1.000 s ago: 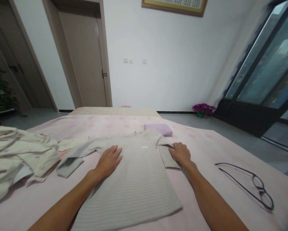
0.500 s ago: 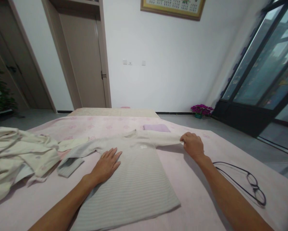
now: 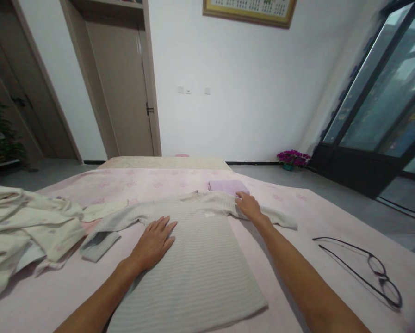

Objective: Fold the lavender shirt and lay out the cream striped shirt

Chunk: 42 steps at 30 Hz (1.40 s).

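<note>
A pale grey striped sweater [image 3: 196, 259] lies flat on the pink bed sheet [image 3: 297, 286], both sleeves spread out. My left hand [image 3: 155, 243] rests flat and open on the sweater's chest, fingers apart. My right hand [image 3: 249, 207] lies on the right sleeve near the shoulder, fingers stretched over the cloth. The right sleeve's cuff [image 3: 283, 222] reaches toward the right. The left sleeve's cuff [image 3: 98, 244] lies beside a heap of clothes.
A crumpled cream garment [image 3: 27, 231] is piled at the left. A folded lilac cloth [image 3: 228, 186] sits behind the sweater. Black glasses [image 3: 370, 268] lie on the sheet at the right. Doors, a potted plant and a glass door stand beyond the bed.
My right hand pulled the folded right sleeve out to the right, let go of its end, and moved back to the shoulder. My left hand stayed on the chest.
</note>
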Each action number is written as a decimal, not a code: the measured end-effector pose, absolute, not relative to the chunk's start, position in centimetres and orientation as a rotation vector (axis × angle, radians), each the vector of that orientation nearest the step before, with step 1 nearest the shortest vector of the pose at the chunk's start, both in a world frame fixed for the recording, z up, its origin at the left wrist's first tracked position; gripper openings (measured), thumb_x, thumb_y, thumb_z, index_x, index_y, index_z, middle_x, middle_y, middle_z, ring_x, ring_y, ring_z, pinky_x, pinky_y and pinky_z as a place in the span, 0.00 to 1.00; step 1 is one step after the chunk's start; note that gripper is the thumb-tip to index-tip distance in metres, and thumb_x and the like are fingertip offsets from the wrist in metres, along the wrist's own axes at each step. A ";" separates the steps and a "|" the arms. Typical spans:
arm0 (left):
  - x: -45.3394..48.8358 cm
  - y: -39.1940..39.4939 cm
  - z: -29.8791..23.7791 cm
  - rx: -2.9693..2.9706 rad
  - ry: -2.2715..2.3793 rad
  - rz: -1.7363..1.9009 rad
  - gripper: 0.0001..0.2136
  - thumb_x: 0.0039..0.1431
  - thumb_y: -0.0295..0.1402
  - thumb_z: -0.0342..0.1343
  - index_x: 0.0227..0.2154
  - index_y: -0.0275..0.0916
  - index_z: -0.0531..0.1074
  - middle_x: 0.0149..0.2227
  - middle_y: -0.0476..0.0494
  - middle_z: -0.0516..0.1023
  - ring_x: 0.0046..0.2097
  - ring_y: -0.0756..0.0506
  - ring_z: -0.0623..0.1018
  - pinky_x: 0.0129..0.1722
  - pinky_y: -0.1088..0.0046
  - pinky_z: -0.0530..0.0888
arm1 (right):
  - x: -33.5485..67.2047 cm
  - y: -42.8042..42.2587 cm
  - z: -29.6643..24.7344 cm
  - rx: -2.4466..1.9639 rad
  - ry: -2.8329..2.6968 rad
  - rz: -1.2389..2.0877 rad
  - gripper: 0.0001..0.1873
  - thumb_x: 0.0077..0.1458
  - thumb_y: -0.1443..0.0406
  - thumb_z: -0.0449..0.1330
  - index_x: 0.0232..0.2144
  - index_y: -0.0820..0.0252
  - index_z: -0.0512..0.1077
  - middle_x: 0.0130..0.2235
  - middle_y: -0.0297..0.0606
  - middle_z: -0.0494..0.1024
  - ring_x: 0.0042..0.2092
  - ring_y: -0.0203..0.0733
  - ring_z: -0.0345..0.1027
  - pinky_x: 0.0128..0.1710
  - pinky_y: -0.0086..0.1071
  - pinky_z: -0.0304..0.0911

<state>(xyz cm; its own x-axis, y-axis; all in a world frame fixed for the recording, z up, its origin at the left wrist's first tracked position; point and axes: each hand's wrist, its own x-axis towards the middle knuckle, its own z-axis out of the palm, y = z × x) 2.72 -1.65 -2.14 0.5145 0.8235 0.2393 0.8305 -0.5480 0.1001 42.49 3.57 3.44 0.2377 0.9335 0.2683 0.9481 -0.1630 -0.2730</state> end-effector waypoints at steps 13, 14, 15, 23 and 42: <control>1.9 -1.4 -1.4 -2.669 -1.624 -0.755 0.18 0.66 0.34 0.47 0.55 0.43 0.73 0.59 0.42 0.74 0.62 0.41 0.70 0.65 0.57 0.62 | 34.1 1.4 -1.8 -1.734 -2.225 -0.136 0.23 0.67 0.59 0.50 0.60 0.58 0.68 0.64 0.44 0.68 0.64 0.48 0.58 0.64 0.41 0.48; 1.5 -1.2 -1.2 -2.595 -1.670 -0.801 0.18 0.64 0.31 0.48 0.54 0.43 0.74 0.58 0.42 0.76 0.61 0.41 0.71 0.65 0.57 0.62 | 34.0 1.3 -2.0 -1.742 -2.219 -0.143 0.23 0.67 0.59 0.50 0.60 0.58 0.68 0.64 0.44 0.68 0.64 0.48 0.58 0.65 0.41 0.47; 1.0 -1.1 -1.0 -2.504 -1.715 -0.830 0.19 0.62 0.27 0.48 0.53 0.43 0.74 0.57 0.43 0.76 0.61 0.41 0.71 0.65 0.56 0.62 | 34.0 1.2 -2.1 -1.750 -2.207 -0.151 0.23 0.67 0.59 0.50 0.60 0.57 0.69 0.63 0.43 0.68 0.64 0.48 0.58 0.64 0.41 0.48; -6.4 -0.1 0.1 -1.928 -2.026 -0.517 0.23 0.57 0.24 0.50 0.56 0.36 0.71 0.58 0.30 0.73 0.60 0.32 0.70 0.58 0.50 0.64 | 34.1 0.5 -0.9 -1.884 -2.040 -0.279 0.15 0.64 0.65 0.52 0.48 0.56 0.75 0.49 0.44 0.76 0.50 0.48 0.66 0.52 0.36 0.57; -11.1 2.4 0.6 -2.606 -2.084 -1.219 0.21 0.57 0.48 0.55 0.47 0.40 0.77 0.49 0.39 0.80 0.52 0.39 0.78 0.56 0.62 0.72 | 34.6 -0.3 -0.2 -1.904 -2.058 -0.334 0.13 0.66 0.64 0.49 0.32 0.56 0.72 0.37 0.37 0.79 0.41 0.42 0.68 0.40 0.33 0.51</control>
